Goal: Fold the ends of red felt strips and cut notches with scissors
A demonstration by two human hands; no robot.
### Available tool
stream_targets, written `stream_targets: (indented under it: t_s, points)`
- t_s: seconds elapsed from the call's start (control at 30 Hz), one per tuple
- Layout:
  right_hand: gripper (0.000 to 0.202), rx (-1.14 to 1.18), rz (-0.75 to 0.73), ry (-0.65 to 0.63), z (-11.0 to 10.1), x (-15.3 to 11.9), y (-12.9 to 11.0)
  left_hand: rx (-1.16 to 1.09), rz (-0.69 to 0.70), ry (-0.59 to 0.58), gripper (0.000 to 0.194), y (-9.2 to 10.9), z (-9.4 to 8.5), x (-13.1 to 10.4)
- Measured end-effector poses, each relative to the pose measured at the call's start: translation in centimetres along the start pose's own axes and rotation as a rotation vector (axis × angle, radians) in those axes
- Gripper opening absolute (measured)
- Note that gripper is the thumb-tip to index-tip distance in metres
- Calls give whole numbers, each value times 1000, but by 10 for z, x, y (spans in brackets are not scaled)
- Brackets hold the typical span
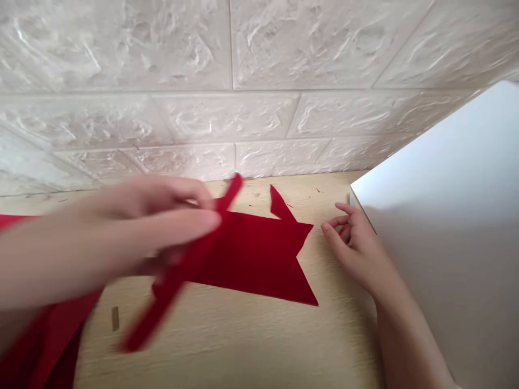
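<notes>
Reference: 12 o'clock is the far side, against the wall.

I judge the step in hand to be the handling of a cut piece. At 9 o'clock, my left hand (141, 216) pinches a narrow, straight strip of red felt-like material (164, 302) between thumb and fingers; blur softens both. The strip slants from 1 to 7 o'clock across a broad red felt-like piece with a notched end (259, 259). This piece lies on the pale wooden desk (263, 346), notch facing 3 o'clock. I cannot tell whether strip and piece touch. A small, pointed red scrap (279, 205) meets its edge at 1 o'clock.

At 3 o'clock, my right hand (357, 237) rests with fingers half curled. A bit of red shows among them; I cannot tell whether this grip holds it.

In my judgement, the next move calls for a firm left pinch and a lift that leaves the broad piece undisturbed.

Containers: none identified. A smooth white panel (446, 216) stands beyond the right hand; its inside, if any, is hidden.
</notes>
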State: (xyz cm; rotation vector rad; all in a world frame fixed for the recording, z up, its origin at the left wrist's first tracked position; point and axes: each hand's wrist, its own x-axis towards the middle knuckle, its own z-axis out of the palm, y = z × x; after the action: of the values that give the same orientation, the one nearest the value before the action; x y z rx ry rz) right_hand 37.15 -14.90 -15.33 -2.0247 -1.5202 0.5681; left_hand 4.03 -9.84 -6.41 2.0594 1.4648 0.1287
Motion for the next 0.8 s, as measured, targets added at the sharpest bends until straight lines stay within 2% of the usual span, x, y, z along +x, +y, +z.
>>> stream_targets:
  t_s: [0.03, 0.07, 0.1, 0.17, 0.27, 0.33, 0.43, 0.5, 0.57, 0.63, 0.7, 0.8]
  points:
    - [61, -8, -7, -2, 0, 0, 1, -242, -50, -213, 47, 22, 3, 4]
    - [61, -13, -13, -8, 1, -1, 1, -441, -105, -350, 40, 41, 10, 10]
    - [61, -14, -17, -18, 1, -1, 1, -583, -128, -432, 34, 57, 19, 17]
    - [62, -15, -16, -36, 0, -2, 1, -739, -196, -511, 34, 78, 43, 30]
    - [62, -35, 8, -35, -3, -2, -4, -732, -205, -619, 44, 83, 74, 36]
    - [61, -49, 24, -22, -5, -3, -8, -587, -119, -547, 44, 76, 78, 31]
    - [53, -58, -6, 20, -8, -7, -13, -200, -4, -227, 42, 57, 59, 15]
    - [46, -71, -70, 55, -8, -11, -16, 71, -72, -5, 43, 38, 41, 6]
    - [39, -77, -152, 70, -7, -15, -19, 270, -215, 113, 44, 14, 26, -2]
    - [33, -81, -238, 26, -4, -18, -23, 315, -312, 99, 48, -12, 19, -9]
    - [26, -114, -315, -77, -1, -21, -26, 254, -356, 47, 56, -34, 19, -14]
    - [26, -197, -352, -261, 3, -23, -30, 71, -355, -19, 61, -49, 27, -17]
